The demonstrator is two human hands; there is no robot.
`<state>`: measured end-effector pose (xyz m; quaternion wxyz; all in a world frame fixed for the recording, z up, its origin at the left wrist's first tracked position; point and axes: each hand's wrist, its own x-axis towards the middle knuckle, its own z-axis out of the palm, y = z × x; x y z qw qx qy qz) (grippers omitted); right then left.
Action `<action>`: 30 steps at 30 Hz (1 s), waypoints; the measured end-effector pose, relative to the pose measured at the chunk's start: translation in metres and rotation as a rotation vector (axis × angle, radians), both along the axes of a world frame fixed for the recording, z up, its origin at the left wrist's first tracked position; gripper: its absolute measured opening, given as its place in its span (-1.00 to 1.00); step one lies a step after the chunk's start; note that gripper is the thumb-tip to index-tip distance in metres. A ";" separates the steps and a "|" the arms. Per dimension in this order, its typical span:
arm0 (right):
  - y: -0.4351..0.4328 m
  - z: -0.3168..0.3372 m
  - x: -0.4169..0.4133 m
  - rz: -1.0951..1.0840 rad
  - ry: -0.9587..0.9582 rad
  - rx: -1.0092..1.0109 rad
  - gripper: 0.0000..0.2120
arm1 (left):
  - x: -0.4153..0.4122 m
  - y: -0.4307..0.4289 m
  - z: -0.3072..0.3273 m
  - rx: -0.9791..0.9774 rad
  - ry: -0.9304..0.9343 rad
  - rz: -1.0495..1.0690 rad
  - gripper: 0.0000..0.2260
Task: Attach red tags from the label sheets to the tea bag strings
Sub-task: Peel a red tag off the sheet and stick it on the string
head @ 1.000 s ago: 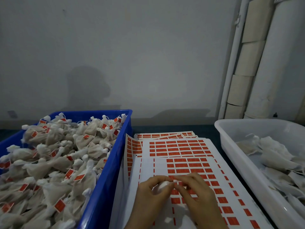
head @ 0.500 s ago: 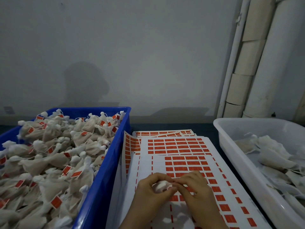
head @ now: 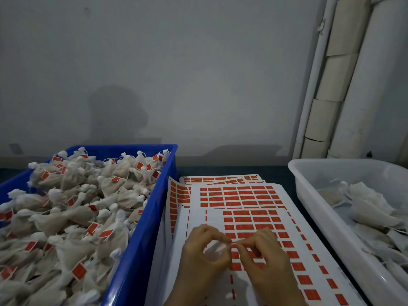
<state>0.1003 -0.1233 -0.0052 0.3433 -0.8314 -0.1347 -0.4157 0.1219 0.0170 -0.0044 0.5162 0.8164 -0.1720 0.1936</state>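
- Tea bag (head: 215, 250) sits cupped in the curled fingers of the left hand (head: 205, 252), held low over the label sheets (head: 242, 195), probably so the string end stays steady for tagging.
- Right hand (head: 265, 255) meets it tip to tip, thumb and forefinger pinched on a sliver of red that I take for the red tag (head: 234, 243); whether the string already lies inside the fold is too small to tell.
- Both hands hover just above the top sheet, whose near rows show gaps, so a fresh tag is close by.
- More sheets lie fanned beneath and behind it on the dark table (head: 284, 171).
- Blue crate (head: 141, 239) stands just beside the sheets on the left, heaped with tagged bags (head: 88, 217); it looks like the drop-off for finished ones.
- White tub (head: 320, 206) on the right holds plain bags (head: 364, 199) with no red showing, likely the supply, within easy reach of the right hand.
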 end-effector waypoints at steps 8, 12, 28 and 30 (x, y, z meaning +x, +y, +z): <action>0.003 0.003 -0.002 -0.019 -0.147 -0.101 -0.58 | 0.008 0.002 -0.009 0.307 -0.541 0.247 -0.83; 0.002 0.000 0.000 0.001 -0.148 -0.100 -0.64 | 0.006 0.003 -0.007 0.174 -0.300 0.171 -0.83; 0.002 -0.011 0.000 0.061 -0.086 -0.234 -0.60 | 0.001 0.003 0.011 -0.271 0.689 -0.183 -0.66; 0.001 -0.011 -0.001 0.068 -0.079 -0.276 -0.75 | 0.001 0.002 0.009 -0.265 0.671 -0.140 -0.75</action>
